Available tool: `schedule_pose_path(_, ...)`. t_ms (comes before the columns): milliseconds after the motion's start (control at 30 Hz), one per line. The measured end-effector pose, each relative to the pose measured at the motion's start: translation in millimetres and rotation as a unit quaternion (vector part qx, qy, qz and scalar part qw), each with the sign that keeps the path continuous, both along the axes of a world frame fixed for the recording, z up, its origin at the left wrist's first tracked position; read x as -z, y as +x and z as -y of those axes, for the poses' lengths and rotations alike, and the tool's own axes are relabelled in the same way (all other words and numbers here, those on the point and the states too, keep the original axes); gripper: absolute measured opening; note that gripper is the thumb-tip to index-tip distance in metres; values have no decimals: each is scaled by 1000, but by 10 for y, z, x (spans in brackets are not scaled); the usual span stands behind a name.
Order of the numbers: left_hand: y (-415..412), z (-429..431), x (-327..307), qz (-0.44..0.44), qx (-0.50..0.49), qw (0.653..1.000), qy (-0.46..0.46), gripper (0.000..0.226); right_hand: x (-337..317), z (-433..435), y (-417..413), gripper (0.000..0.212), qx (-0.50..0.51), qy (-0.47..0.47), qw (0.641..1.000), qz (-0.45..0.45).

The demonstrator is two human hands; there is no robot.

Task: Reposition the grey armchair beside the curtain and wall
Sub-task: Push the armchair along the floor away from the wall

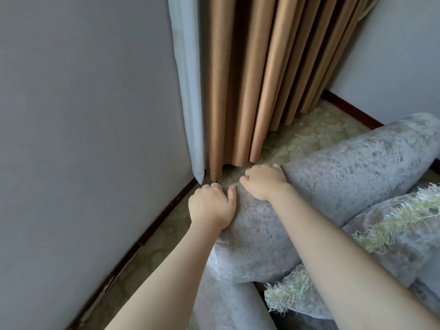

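The grey armchair (345, 177), covered in plush fabric, fills the lower right of the head view. Its rounded back corner points toward the room corner. My left hand (210, 207) grips that corner of the backrest, fingers curled over the far edge. My right hand (264, 181) grips the top of the backrest just to the right, knuckles bent over it. The tan curtain (262, 79) hangs straight ahead, its hem a short way beyond my hands. The grey wall (90, 129) stands to the left.
A pale sheer curtain (190, 91) hangs between wall and tan curtain. Dark skirting (152, 225) runs along the wall foot. Patterned green carpet (304, 136) shows between chair and curtain. A fringed cream throw (295, 289) lies on the seat. Another wall (400, 55) stands at the right.
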State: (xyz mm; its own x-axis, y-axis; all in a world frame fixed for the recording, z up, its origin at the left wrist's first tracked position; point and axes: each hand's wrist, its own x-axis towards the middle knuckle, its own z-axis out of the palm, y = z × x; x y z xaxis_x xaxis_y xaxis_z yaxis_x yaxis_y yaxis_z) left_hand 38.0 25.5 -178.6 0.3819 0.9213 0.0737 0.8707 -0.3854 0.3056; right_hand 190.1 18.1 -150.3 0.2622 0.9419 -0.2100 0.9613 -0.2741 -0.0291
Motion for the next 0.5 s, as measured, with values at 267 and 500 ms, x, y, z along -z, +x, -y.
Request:
schedule_pose_path(267,-28,39,-35,0,6,1000,-27,59,3,125,-61,45,-9,35,999,-16)
schedule_pose_path(500,-135,236,-58,5,-11,1000,8,59,20,319,-155,44,-9,76,997,-17)
